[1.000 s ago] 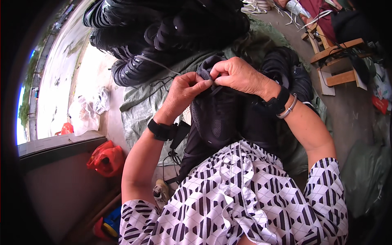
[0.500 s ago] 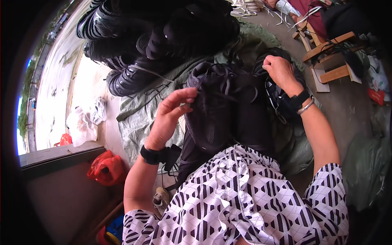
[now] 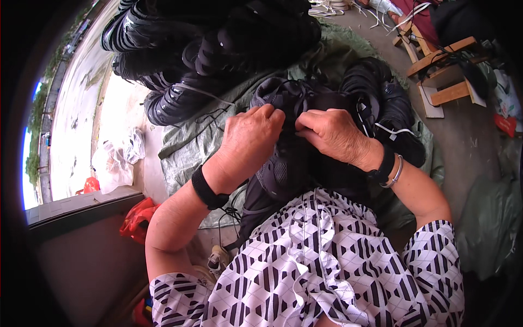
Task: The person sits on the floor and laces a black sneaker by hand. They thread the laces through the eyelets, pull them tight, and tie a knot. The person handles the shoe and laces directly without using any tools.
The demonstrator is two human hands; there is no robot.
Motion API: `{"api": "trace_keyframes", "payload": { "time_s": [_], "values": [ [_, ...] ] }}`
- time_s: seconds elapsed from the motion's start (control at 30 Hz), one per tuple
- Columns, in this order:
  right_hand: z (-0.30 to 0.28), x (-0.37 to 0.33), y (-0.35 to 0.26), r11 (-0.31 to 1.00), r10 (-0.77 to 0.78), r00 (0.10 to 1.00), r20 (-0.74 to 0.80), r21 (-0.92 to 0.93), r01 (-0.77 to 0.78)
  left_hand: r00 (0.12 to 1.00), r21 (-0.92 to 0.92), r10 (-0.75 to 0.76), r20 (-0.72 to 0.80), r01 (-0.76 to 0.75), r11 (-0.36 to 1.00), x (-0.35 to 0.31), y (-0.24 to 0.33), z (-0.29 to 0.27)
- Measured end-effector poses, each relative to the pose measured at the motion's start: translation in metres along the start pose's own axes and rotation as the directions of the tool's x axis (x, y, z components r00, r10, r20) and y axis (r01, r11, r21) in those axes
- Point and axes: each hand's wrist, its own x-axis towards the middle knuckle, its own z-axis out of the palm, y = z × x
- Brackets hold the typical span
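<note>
Dark shoe is lying on the person's lap, toe pointing toward the patterned shirt. Left hand is curling over its lacing side, fingertips hidden; cannot tell what it is gripping. Right hand is facing it, a little apart, thumb and finger pinching narrow; any lace between them is blending into the black. Piled dark shoes are sitting beyond.

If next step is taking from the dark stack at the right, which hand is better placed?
Probably the right hand: it is nearer to the dark stack. The left hand is farther left, over the dark shoe. What either hand pinches is unclear.
</note>
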Motion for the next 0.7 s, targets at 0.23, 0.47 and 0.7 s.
{"api": "trace_keyframes", "payload": {
  "time_s": [0.23, 0.47, 0.7],
  "values": [
    [-0.026, -0.015, 0.01, 0.89, 0.401, 0.913, -0.072, 0.268, -0.369, 0.995, -0.107, 0.061, -0.075, -0.069, 0.992, -0.019, 0.012, 0.002],
    [-0.001, -0.008, -0.006, 0.995, 0.051, 0.999, 0.013, -0.09, -0.05, 0.965, 0.01, 0.12, -0.232, -0.121, 0.993, -0.005, 0.004, 0.003],
    [0.005, -0.01, -0.01, 0.998, 0.039, 0.996, -0.08, 0.053, -0.035, 0.98, -0.402, -0.146, -0.138, 0.08, 0.912, -0.017, 0.009, 0.017]
  ]
}}
